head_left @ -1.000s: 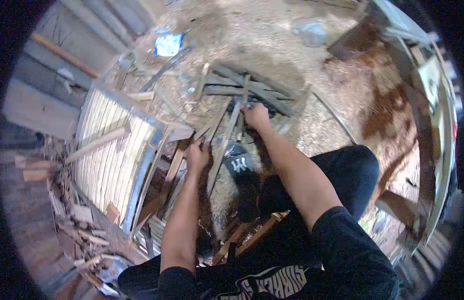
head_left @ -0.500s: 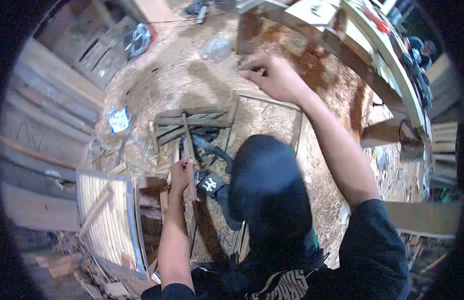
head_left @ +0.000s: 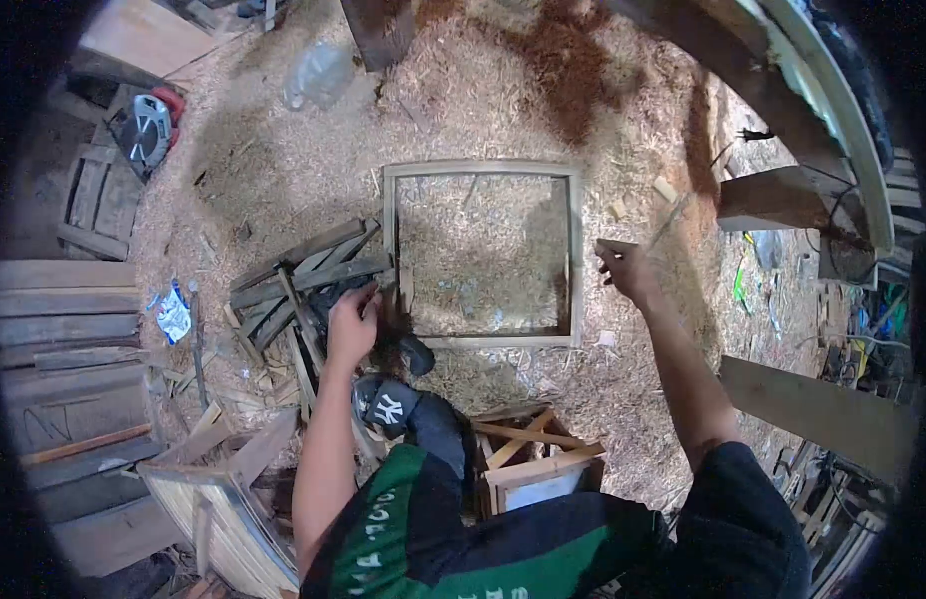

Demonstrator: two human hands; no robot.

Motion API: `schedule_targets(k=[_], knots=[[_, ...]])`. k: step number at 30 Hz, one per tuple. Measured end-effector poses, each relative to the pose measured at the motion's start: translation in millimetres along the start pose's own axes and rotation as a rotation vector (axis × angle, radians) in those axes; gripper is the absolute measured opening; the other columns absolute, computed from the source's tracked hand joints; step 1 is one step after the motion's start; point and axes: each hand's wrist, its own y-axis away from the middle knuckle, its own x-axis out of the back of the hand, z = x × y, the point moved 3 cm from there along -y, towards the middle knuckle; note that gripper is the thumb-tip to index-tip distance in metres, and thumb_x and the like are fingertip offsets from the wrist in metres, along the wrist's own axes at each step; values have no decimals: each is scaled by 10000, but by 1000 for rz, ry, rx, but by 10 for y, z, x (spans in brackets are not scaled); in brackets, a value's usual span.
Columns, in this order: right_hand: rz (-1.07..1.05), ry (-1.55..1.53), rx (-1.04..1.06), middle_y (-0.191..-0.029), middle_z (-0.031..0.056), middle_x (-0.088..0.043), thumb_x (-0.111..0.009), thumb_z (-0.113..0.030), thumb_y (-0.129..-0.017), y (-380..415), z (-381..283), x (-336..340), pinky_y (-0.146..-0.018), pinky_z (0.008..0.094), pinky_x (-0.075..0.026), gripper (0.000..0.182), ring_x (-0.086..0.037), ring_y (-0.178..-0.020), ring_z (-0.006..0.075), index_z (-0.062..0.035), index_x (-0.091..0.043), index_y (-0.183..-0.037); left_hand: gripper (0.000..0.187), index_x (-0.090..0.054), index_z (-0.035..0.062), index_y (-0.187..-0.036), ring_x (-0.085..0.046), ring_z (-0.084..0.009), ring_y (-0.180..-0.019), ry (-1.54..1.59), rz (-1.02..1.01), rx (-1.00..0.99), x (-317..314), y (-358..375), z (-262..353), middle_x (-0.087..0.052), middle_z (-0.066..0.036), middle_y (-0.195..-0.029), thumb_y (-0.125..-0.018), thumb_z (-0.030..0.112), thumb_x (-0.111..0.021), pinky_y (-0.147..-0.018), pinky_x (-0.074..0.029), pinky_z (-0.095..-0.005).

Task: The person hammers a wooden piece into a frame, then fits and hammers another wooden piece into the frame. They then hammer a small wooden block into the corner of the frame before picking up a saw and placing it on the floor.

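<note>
Frame point(head_left: 575, 240) flat, long axis crosswise, between left hand point(head_left: 352, 324) and right hand point(head_left: 629, 270), fingers apart

From the wearer's head we look forward and steeply down at the floor point(head_left: 463, 394), edges perhaps lost in dark.

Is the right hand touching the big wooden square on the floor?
Apart. The head view shows a strip of floor between the right hand and the nearest side of the wooden square.
</note>
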Motion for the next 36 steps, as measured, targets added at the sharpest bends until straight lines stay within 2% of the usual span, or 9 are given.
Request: schedule_targets(k=[2,4,13,15,19,26,30,32,36], knots=[[33,77,5,-861,142,-753,-668,-346,-1023,-103,-16,-107,-598,347,-583,422,-696,-666,168,-43,-700,-1316,292,-716,-18,-1195,-677,-432,-1096,-16,-29,28,-55,-115,-29,-694,-260,-1183,-975,161,-648,-953,-531,-451],[57,-54,-63,-853,125,-748,-677,-341,-1018,-308,65,-250,-600,333,-578,456,-685,-681,159,-20,-675,-1341,292,-710,-18,-1202,-656,-450,-1123,5,16,-129,-103,-282,-105,-692,-264,-1182,-980,162,-645,-973,-518,-460],[97,18,-141,-915,92,-746,-726,-329,-990,-814,211,-414,-663,327,-538,440,-639,-747,128,37,-721,-1235,323,-754,47,-1160,-650,-470,-1071,-247,-7,74,-429,-995,-232,-693,-221,-1179,-998,298,-629,-913,-534,-526],[115,47,-158,-904,49,-726,-710,-319,-1005,-841,262,-445,-643,318,-513,403,-607,-729,115,33,-739,-1201,383,-782,69,-1126,-603,-457,-1180,-471,-1,234,-488,-1024,-104,-703,-165,-1213,-981,394,-640,-992,-466,-614],[54,-109,-163,-944,50,-732,-720,-287,-997,-889,347,-494,-646,332,-533,396,-614,-751,119,42,-723,-1217,510,-798,49,-1043,-526,-432,-1276,-573,-103,240,-664,-1085,-106,-729,-128,-1174,-930,529,-669,-1035,-307,-750],[58,-213,-33,-1018,100,-756,-713,-252,-1001,-772,309,-397,-706,325,-545,451,-646,-824,122,23,-652,-1353,510,-816,63,-979,-529,-440,-1250,-563,-19,250,-533,-968,-165,-762,-174,-1051,-866,555,-745,-1056,-315,-708],[16,-243,135,-1033,117,-759,-678,-164,-1007,-354,-91,-64,-809,339,-566,434,-691,-899,164,60,-617,-1374,493,-832,102,-977,-542,-422,-1216,-414,36,318,-282,-813,-79,-770,-179,-976,-824,568,-787,-1051,-349,-635],[48,-139,70,-1080,137,-753,-664,-139,-1009,-95,-480,60,-860,348,-563,427,-699,-963,191,83,-609,-1370,482,-835,119,-971,-553,-409,-1203,-215,37,317,-221,-771,-136,-764,-180,-962,-821,575,-788,-1034,-364,-624],[121,-244,252,-1194,179,-722,-658,-118,-1011,28,-654,258,-954,341,-543,429,-671,-1085,206,80,-598,-1387,474,-816,68,-1004,-632,-405,-1044,-164,88,213,49,-618,128,-753,-175,-918,-822,506,-824,-997,-430,-589]])
